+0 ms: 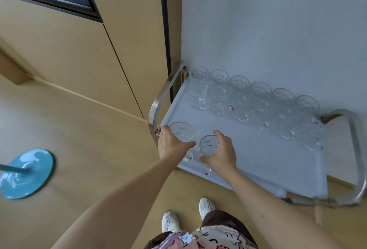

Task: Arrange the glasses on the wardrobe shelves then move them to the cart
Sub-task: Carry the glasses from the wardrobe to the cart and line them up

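Note:
A white cart with chrome handles stands against the wall. Several clear glasses line its far edge in rows. My left hand grips a clear glass over the cart's near left corner. Beside it, my right hand grips a second clear glass at the cart's near edge. Both held glasses are upright, and their feet are partly hidden by my hands. I cannot tell whether they touch the cart's top.
Beige wardrobe doors rise to the left of the cart. A chrome handle arches at the cart's left end and another at its right. A blue round stand base lies on the floor at the left. My white shoes are below.

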A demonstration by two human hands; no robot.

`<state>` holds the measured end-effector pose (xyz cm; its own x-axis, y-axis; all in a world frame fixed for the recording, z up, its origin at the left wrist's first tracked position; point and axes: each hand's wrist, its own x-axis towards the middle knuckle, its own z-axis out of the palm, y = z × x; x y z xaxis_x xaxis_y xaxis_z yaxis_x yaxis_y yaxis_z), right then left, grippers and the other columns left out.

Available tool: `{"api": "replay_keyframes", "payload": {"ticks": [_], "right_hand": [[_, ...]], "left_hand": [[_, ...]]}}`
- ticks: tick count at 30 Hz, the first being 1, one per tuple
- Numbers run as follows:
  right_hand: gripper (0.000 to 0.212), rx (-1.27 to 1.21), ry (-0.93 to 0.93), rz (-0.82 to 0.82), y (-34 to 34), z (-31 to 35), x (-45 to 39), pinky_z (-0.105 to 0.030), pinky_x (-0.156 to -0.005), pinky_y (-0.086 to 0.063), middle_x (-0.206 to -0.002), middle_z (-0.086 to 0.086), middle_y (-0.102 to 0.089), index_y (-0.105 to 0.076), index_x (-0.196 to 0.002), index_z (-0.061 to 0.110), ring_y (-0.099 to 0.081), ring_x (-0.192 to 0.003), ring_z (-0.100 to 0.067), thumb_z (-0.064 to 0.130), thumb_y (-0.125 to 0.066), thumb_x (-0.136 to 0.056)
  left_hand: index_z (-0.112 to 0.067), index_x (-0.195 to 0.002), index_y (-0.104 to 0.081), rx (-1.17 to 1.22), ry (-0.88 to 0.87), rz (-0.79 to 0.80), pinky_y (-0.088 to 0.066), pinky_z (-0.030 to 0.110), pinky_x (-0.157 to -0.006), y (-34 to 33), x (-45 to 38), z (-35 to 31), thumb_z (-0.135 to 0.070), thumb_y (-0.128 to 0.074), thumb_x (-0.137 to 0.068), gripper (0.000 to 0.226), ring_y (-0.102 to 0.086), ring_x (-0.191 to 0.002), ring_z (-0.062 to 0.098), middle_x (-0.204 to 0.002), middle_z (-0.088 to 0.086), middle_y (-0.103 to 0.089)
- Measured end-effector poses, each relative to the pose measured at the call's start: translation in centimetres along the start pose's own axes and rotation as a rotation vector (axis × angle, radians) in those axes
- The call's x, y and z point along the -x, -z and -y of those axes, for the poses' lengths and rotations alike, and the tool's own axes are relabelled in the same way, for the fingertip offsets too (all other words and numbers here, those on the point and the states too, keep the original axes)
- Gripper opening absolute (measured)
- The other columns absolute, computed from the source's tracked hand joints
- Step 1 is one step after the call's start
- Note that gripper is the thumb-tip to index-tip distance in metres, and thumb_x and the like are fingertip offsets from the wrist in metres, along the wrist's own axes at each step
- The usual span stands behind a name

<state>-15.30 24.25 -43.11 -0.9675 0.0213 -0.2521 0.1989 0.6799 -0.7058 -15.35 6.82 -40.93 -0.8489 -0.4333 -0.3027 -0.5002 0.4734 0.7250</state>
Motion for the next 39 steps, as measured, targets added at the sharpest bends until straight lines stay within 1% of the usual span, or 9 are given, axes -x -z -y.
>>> {"api": "replay_keyframes", "payload": {"ticks": [8,12,18,23,26,30,34,37,39], "right_hand": [[0.106,0.014,0.036,-0.014,0.3,-0.4,-5.2,-0.030,-0.097,-0.043,-0.144,0.002,-0.044,-0.040,-0.147,0.029,-0.046,-0.130,-0.020,0.025,-0.096,-0.056],[0.107,0.029,0.066,-0.019,0.3,-0.3,-7.7,-0.035,-0.100,-0.044,-0.144,0.000,-0.043,-0.039,-0.148,0.028,-0.043,-0.130,-0.022,0.026,-0.096,-0.058],[0.107,0.092,0.134,0.007,0.3,0.2,-11.5,-0.032,-0.095,-0.043,-0.142,0.001,-0.044,-0.036,-0.150,0.028,-0.043,-0.129,-0.021,0.030,-0.095,-0.061],[0.108,0.113,0.171,0.039,0.9,-0.3,-13.0,-0.029,-0.092,-0.041,-0.143,0.004,-0.041,-0.032,-0.152,0.029,-0.042,-0.129,-0.020,0.029,-0.093,-0.062],[0.108,0.113,0.167,0.037,0.8,-0.7,-13.1,-0.028,-0.094,-0.038,-0.145,0.007,-0.037,-0.031,-0.151,0.031,-0.039,-0.132,-0.019,0.030,-0.092,-0.062],[0.111,0.147,0.150,0.056,0.8,-1.1,-13.1,-0.033,-0.103,-0.040,-0.155,0.006,-0.029,-0.025,-0.155,0.030,-0.034,-0.139,-0.019,0.035,-0.090,-0.065],[0.113,0.126,0.095,0.064,0.8,-1.0,-12.7,-0.029,-0.107,-0.030,-0.164,0.005,-0.020,-0.020,-0.159,0.031,-0.029,-0.146,-0.022,0.035,-0.088,-0.069],[0.119,0.141,0.049,0.038,0.8,-0.5,-12.0,-0.040,-0.111,-0.036,-0.166,-0.001,-0.012,-0.016,-0.159,0.032,-0.021,-0.150,-0.024,0.041,-0.091,-0.068],[0.127,0.113,-0.018,-0.006,0.7,-0.1,-11.3,-0.045,-0.110,-0.041,-0.160,-0.009,-0.017,-0.013,-0.159,0.026,-0.027,-0.146,-0.027,0.043,-0.094,-0.063]], "left_hand": [[-0.020,-0.130,-0.034,0.055,0.077,0.016,-0.039,0.030,-0.081,-2.3,-4.1,-1.4,-0.041,-0.094,-0.060,0.095,-0.045,-0.103,0.014,-0.127,-0.008,-0.045],[-0.022,-0.133,-0.032,0.026,0.097,0.014,-0.037,0.029,-0.082,-3.5,-6.5,-2.3,-0.041,-0.095,-0.059,0.099,-0.050,-0.124,0.021,-0.139,-0.003,-0.047],[-0.027,-0.140,-0.028,0.044,0.147,-0.038,-0.036,0.028,-0.094,-5.2,-9.3,-3.5,-0.045,-0.093,-0.058,0.106,-0.047,-0.132,0.021,-0.143,-0.006,-0.045],[-0.030,-0.142,-0.025,0.069,0.134,-0.053,-0.036,0.028,-0.092,-6.0,-10.8,-4.3,-0.044,-0.091,-0.061,0.106,-0.045,-0.130,0.020,-0.142,-0.007,-0.040],[-0.034,-0.135,-0.022,0.029,0.105,-0.043,-0.038,0.030,-0.087,-6.4,-10.9,-4.2,-0.046,-0.089,-0.062,0.100,-0.048,-0.120,0.020,-0.135,-0.008,-0.038],[-0.036,-0.135,-0.017,0.019,0.066,0.003,-0.038,0.030,-0.080,-6.6,-11.1,-3.6,-0.048,-0.087,-0.065,0.100,-0.048,-0.111,0.018,-0.139,-0.005,-0.033],[-0.030,-0.147,-0.011,0.011,0.043,0.076,-0.037,0.028,-0.084,-6.2,-11.4,-3.0,-0.048,-0.088,-0.067,0.112,-0.044,-0.129,0.021,-0.150,-0.002,-0.024],[-0.027,-0.154,-0.002,0.027,0.004,0.198,-0.036,0.028,-0.092,-5.0,-11.9,-2.4,-0.034,-0.090,-0.069,0.122,-0.036,-0.139,0.023,-0.157,-0.002,-0.016],[-0.028,-0.157,-0.002,-0.013,-0.049,0.281,-0.039,0.022,-0.087,-3.7,-12.7,-2.0,-0.024,-0.089,-0.070,0.123,-0.035,-0.139,0.023,-0.159,-0.003,-0.013]]}}
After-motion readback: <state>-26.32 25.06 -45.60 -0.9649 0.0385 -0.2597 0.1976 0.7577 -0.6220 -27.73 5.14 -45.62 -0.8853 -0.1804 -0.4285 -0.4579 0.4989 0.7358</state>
